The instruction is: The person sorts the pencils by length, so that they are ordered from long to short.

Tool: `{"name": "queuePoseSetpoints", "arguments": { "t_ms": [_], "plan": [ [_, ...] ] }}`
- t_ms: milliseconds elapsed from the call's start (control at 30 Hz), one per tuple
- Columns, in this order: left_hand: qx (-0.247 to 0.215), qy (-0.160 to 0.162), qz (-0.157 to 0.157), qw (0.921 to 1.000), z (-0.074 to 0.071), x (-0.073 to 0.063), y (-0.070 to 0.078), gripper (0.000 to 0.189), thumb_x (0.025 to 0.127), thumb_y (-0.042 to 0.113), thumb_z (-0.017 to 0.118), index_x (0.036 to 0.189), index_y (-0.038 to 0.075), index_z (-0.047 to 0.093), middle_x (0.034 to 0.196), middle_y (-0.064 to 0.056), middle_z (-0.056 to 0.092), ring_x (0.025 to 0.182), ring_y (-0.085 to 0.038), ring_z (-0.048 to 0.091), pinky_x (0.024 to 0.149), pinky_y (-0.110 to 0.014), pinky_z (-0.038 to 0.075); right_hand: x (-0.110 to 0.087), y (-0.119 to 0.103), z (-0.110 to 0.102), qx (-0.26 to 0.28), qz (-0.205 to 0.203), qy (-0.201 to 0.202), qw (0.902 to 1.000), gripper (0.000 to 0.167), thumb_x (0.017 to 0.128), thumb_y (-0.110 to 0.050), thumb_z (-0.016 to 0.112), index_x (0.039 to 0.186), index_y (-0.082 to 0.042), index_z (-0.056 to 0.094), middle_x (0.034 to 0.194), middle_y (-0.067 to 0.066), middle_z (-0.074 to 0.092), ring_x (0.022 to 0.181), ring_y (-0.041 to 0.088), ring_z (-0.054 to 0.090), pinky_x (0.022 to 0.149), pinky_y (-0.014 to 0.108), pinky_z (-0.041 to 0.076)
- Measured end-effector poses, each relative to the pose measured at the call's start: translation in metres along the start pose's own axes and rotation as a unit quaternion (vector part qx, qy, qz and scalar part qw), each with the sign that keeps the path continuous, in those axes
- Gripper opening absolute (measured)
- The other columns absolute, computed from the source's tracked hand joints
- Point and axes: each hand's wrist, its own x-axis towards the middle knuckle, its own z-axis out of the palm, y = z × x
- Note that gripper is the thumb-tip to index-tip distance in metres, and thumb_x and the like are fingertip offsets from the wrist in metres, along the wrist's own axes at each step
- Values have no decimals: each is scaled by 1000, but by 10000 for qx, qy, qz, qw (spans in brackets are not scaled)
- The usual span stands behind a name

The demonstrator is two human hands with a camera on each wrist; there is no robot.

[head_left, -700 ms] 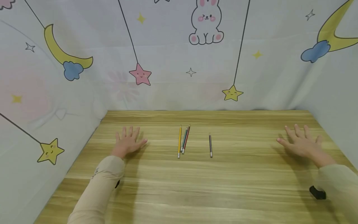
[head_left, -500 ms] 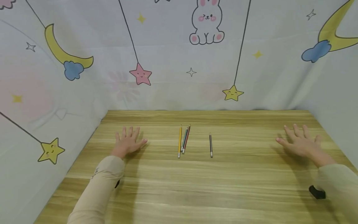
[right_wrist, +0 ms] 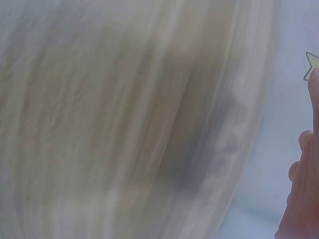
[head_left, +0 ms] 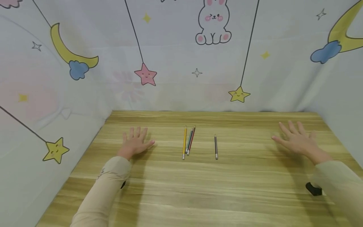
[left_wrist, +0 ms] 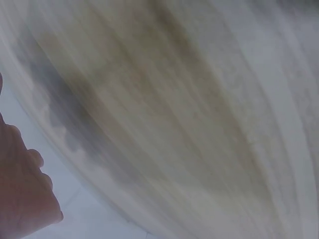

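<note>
Three pencils lie close together near the middle of the wooden table [head_left: 198,189]: a yellow pencil [head_left: 184,142], a green one [head_left: 188,141] and a red one [head_left: 192,140]. A dark pencil [head_left: 216,146] lies alone to their right. My left hand [head_left: 136,142] lies flat on the table left of the pencils, fingers spread and holding nothing. My right hand [head_left: 295,138] hovers just over the table at the far right, fingers straight and spread. The left hand [left_wrist: 22,194] fills a corner of the blurred left wrist view. The right wrist view, also blurred, catches the edge of the right hand [right_wrist: 304,179].
A pale cloth with moons, stars and a rabbit [head_left: 213,22] walls the table at the back and both sides. A small black object [head_left: 313,189] shows by my right sleeve.
My right hand has lifted slightly and moved a little left and towards the back. The left hand stays flat in place. The pencils have not moved.
</note>
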Motion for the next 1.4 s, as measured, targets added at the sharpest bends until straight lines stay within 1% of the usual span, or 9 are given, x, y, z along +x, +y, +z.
{"name": "queuePoseSetpoints", "arguments": {
  "t_ms": [233,367,467,567,700,933,1200,1400],
  "plan": [
    [-92,60,149,9998,-4,0,11,77,87,59,31,143,13,7,146,-23,3,132,-45,-6,97,-66,-6,9,-22,-3,-155,-109,10,9998,82,84,-67,23,142,-17,-7,144,23,-14,125,45,-24,84,71,-18],
    [-110,15,208,9997,-5,0,17,77,87,60,30,143,13,7,147,-21,2,132,-44,-6,97,-67,-8,14,-33,-2,-175,-171,41,9997,82,84,-67,23,142,-17,-3,144,24,-10,126,44,-24,85,70,-19],
    [-70,8,236,9997,-5,1,21,77,87,61,29,143,14,6,147,-20,2,133,-43,-6,97,-66,-7,18,-41,-2,-163,-238,22,9996,82,84,-67,24,142,-18,-5,145,24,-10,126,42,-24,85,71,-17],
    [-23,70,296,9995,-4,2,27,77,86,61,30,143,15,7,148,-19,3,133,-42,-5,98,-66,-6,22,-51,-2,-139,-325,48,9994,81,84,-66,26,142,-20,-4,145,24,-8,127,42,-23,85,71,-18],
    [2,172,405,9990,-4,3,37,75,87,60,31,143,16,8,148,-18,5,134,-41,-3,98,-65,-5,27,-63,0,-120,-445,154,9988,81,84,-66,28,143,-18,1,146,23,-5,129,43,-19,87,69,-20],
    [-73,338,610,9975,-3,7,51,72,88,56,32,143,16,9,148,-18,6,134,-39,-3,100,-63,-6,34,-84,3,-215,-672,323,9970,79,84,-65,29,143,-23,-2,147,16,-10,130,42,-18,90,68,-18],
    [-89,530,796,9954,2,14,59,71,88,56,32,143,17,11,148,-16,8,135,-36,0,102,-62,-5,40,-102,6,-234,-800,422,9956,79,84,-65,31,143,-22,1,148,12,-8,132,37,-17,92,68,-16],
    [-60,634,881,9941,4,16,64,70,88,56,34,142,16,14,148,-16,10,136,-35,3,103,-60,-2,44,-112,13,-309,-972,484,9936,78,85,-63,33,143,-21,3,148,11,-7,133,38,-13,93,67,-15]
  ]
}}
